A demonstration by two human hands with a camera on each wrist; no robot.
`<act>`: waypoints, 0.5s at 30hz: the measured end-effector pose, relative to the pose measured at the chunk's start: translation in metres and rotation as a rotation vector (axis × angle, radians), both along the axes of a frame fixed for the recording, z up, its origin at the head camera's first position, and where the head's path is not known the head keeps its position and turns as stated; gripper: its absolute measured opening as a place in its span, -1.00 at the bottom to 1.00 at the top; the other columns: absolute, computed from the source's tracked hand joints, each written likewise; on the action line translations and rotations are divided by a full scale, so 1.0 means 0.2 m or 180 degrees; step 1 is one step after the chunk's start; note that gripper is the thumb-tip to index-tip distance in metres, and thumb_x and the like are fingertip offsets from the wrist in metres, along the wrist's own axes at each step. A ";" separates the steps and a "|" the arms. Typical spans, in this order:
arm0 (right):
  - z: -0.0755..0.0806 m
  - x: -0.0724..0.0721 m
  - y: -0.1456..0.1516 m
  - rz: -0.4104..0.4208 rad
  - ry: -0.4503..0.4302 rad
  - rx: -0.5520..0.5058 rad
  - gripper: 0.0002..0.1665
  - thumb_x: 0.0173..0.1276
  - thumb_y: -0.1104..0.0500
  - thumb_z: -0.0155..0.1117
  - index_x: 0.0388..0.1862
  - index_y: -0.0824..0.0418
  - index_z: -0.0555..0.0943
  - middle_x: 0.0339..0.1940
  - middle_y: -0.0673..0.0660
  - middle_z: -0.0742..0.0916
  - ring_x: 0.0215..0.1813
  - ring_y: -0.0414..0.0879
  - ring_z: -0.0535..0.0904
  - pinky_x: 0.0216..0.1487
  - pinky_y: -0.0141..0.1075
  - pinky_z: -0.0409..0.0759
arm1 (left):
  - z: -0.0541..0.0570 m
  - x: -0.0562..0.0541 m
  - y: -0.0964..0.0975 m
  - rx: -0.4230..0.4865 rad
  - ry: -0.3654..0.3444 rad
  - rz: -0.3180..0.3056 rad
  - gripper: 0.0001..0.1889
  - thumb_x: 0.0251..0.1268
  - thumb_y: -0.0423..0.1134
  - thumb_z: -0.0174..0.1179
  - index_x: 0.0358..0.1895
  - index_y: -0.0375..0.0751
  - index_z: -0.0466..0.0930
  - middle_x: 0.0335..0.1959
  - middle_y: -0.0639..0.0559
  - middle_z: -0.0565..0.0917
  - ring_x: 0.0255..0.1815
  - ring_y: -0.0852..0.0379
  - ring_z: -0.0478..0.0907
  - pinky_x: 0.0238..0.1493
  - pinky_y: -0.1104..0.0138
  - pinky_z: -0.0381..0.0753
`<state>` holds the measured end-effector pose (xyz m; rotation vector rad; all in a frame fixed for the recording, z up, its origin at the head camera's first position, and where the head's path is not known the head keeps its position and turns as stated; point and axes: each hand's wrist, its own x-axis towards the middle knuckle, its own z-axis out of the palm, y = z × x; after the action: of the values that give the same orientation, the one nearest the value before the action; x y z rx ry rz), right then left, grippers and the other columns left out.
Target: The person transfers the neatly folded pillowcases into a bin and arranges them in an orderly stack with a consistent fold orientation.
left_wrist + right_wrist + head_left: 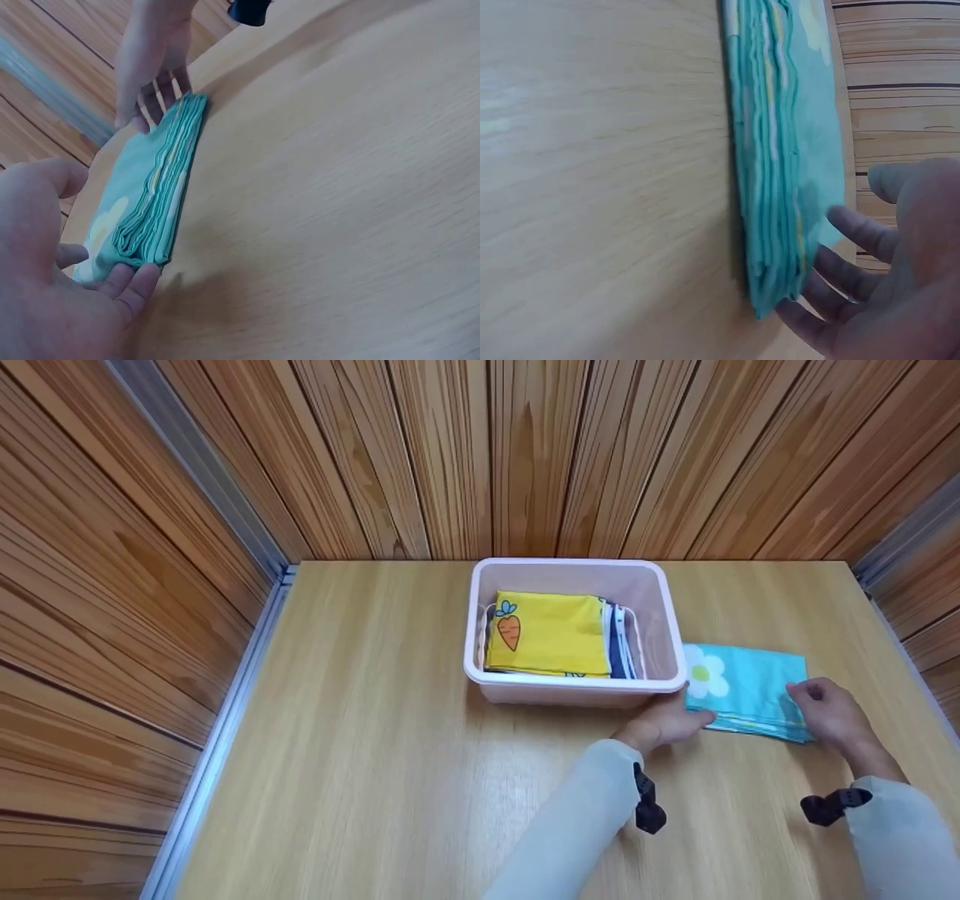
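A folded turquoise cloth (756, 690) with a white flower print lies flat on the table to the right of the bin. Its stacked layers (769, 157) show along the near edge. At the cloth's left end is my left hand (671, 720), its fingertips right at the folded corner and its thumb held apart in the left wrist view. My right hand (831, 716) is at the opposite end, where its loosely bent fingers (844, 281) touch the short side. Neither hand wraps round the cloth.
A pale pink plastic bin (487, 690) stands close against the cloth's left side. Inside it lies a folded yellow cloth (555, 634) with a carrot print, beside dark blue and white fabric (621, 641). Wood-patterned walls (525, 457) border the wooden table (360, 720).
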<state>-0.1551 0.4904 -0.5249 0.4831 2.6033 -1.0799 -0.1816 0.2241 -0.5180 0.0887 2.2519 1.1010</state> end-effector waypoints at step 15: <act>-0.05 -0.03 0.01 -0.0415 -0.0018 -0.0374 0.09 0.60 -0.29 -0.22 0.58 0.53 -0.31 0.50 0.72 -0.03 0.50 0.63 -0.04 0.39 0.43 0.13 | -0.01 -0.04 0.03 0.0216 -0.0319 0.0106 -0.30 0.32 0.25 0.23 0.52 0.48 0.25 0.52 0.46 0.22 0.41 0.35 0.24 0.51 0.25 0.23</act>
<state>-0.1610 0.4932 -0.5353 0.6346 2.5149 -1.2625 -0.1898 0.2292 -0.5202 0.0235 2.1348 1.1736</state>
